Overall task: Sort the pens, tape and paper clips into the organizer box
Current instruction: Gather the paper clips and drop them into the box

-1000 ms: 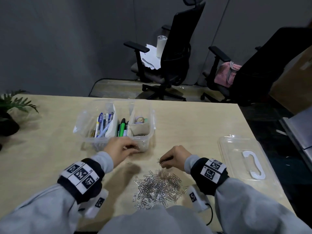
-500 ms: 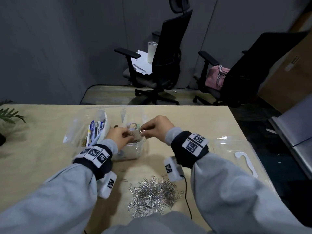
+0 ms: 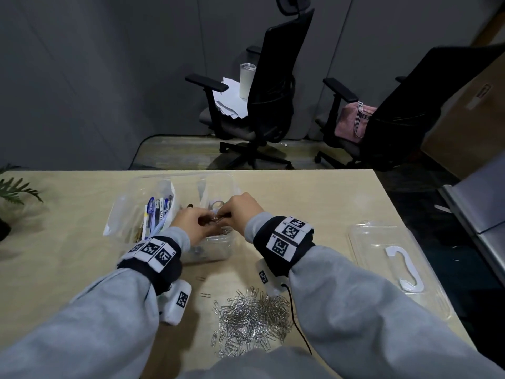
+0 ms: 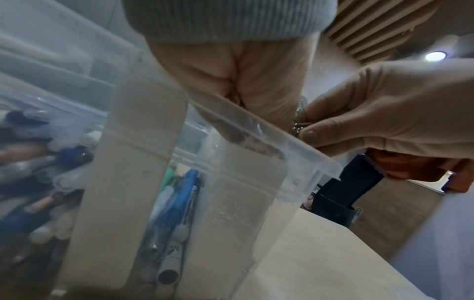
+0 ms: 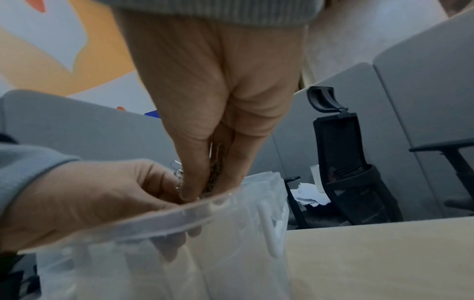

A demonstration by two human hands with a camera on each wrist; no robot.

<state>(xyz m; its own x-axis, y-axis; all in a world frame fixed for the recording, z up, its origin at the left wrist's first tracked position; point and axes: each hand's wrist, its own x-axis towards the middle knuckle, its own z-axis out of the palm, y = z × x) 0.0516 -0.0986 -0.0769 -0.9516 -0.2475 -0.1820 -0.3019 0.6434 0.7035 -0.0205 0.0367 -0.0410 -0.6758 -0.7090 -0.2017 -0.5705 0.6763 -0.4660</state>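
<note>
Hands, two: right hand (image 3: 241, 209), left hand (image 3: 193, 223) pinching paper clips (image 5: 215, 175) above one organizer box (image 3: 218, 248).

Place: an office.
Seating: two black swivel office chairs (image 3: 269, 105) on castors, one carrying loose papers (image 3: 229, 98) and a white tumbler (image 3: 246, 80).
Walls: grey partition panels (image 3: 82, 77) behind the chairs.
Work surface: a pale wooden table (image 3: 314, 203).
Stationery: pens (image 3: 157, 214) in a clear organizer box (image 3: 218, 251).

Grey ribbed-cuff sleeves (image 3: 355, 296) on both arms. Black wristbands (image 3: 284, 243) with white square-code tags. White camera units (image 3: 177, 302) under wrists, black cable (image 3: 296, 321) on right.
</note>
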